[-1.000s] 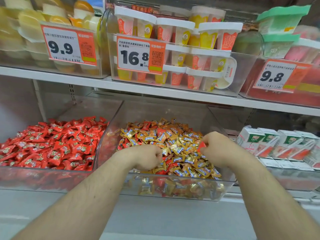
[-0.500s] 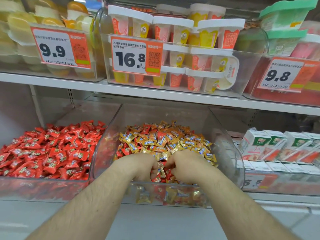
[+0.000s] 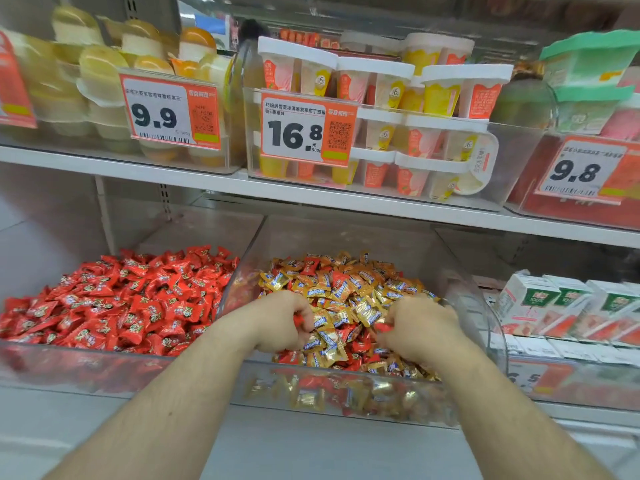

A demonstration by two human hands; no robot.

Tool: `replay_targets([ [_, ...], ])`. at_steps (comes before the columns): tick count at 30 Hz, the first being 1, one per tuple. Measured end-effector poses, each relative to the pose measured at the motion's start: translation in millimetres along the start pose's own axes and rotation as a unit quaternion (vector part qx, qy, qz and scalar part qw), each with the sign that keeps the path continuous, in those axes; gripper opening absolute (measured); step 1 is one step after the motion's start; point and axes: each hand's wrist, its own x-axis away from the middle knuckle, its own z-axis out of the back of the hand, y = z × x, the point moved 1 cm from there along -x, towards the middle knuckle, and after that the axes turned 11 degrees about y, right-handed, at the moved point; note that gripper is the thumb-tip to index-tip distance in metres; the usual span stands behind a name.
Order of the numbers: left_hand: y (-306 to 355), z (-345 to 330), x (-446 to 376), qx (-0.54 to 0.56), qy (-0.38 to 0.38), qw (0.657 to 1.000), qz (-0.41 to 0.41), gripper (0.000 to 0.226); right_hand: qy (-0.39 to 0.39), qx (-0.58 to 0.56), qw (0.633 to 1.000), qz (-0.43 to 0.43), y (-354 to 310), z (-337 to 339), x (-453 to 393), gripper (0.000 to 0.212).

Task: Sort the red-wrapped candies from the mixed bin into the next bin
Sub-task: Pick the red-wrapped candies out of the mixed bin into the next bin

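Red-wrapped candies [image 3: 382, 327] clamped in right hand [image 3: 419, 329] grip, left hand [image 3: 282, 320] likewise, price tag [image 3: 306, 129] "16.8"

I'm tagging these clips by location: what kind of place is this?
Most likely a snack or grocery shop. Printed price tags reading 9.9 and 16.8 hang on clear bins along a shelf, and wrapped candies fill an open bulk bin where both hands are digging.

White shelf [image 3: 104, 403] bearing clear candy bins [image 3: 346, 393]
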Motion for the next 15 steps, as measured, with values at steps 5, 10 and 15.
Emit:
replay_targets([
  [5,18.7,2.1,5.0,0.454,-0.004,0.880,0.141,0.032,-0.068,-0.674,0.713,-0.179,18.5,28.3,12.2,0.015],
  [10,27.0,-1.6,5.0,0.672,-0.013,0.700,0.242,0.037,-0.223,-0.847,0.439,-0.199,12.8,28.9,17.8,0.030],
  [15,27.4,-4.1,1.9,0.572,-0.025,0.786,0.234,0.006,-0.190,-0.763,0.576,-0.225,5.8,22.7,9.2,0.038],
])
